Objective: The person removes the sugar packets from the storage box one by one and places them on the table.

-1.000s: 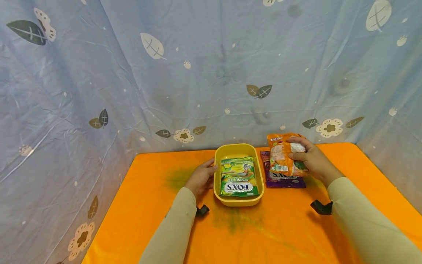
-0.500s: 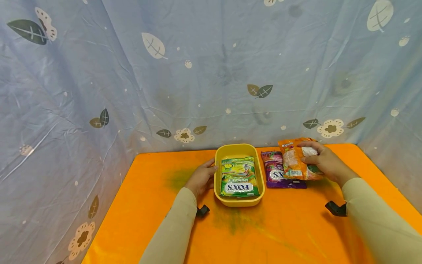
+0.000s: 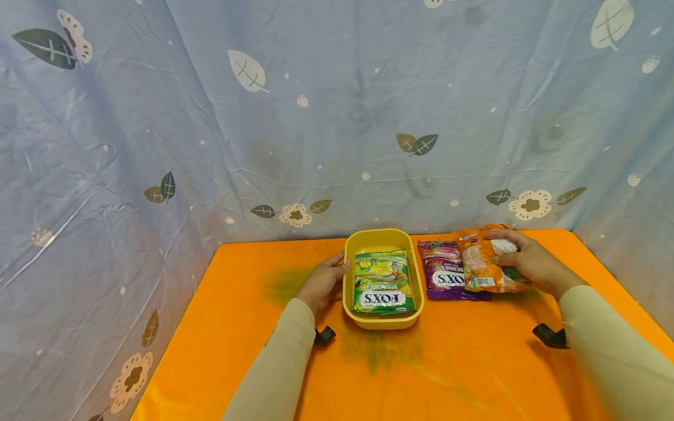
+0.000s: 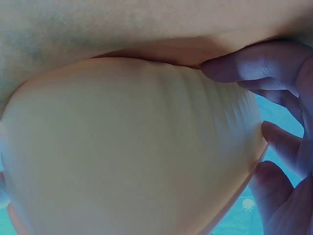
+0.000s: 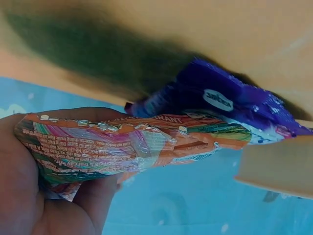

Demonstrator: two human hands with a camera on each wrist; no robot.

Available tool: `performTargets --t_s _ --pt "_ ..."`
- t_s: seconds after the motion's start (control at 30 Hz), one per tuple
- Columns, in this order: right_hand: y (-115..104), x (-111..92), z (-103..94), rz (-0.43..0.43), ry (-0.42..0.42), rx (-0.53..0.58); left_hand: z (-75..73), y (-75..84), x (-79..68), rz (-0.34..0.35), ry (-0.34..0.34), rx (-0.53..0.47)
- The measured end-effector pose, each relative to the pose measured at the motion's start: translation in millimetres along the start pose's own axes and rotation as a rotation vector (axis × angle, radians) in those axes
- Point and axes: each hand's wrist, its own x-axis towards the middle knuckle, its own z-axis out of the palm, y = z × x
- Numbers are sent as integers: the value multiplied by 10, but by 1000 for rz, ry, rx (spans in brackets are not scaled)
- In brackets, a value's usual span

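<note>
My left hand (image 3: 321, 285) is against the left side of a yellow plastic container (image 3: 384, 321); in the left wrist view its fingertips touch the ribbed outer wall (image 4: 195, 117). Inside the container lies a green FOX'S Spring Tea candy bag (image 3: 383, 283), its lettering upside down to me. My right hand (image 3: 534, 263) grips an orange candy bag (image 3: 479, 260) by its right side, thumb and fingers on opposite faces. That bag overlaps the right part of a purple FOX'S Berries candy bag (image 3: 442, 275) lying on the table. Whether the two bags touch is unclear.
An orange cloth covers the table (image 3: 226, 345), with dark green stains near the container. Pale blue patterned curtains (image 3: 337, 117) stand close behind and at both sides. Black mounts (image 3: 550, 336) show below the wrists.
My right hand has carried the orange bag rightward and slightly down, uncovering more of the purple bag. My left hand and the container have stayed in place.
</note>
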Motion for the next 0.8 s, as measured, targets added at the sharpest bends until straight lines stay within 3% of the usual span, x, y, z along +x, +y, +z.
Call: performTargets --t_s 0.5,0.8 --pt "187 5 -146 51 -8 -38 0 6 -4 25 -27 -8" --pt "312 -22 -227 59 -26 -51 6 38 -10 -3 -11 -16"
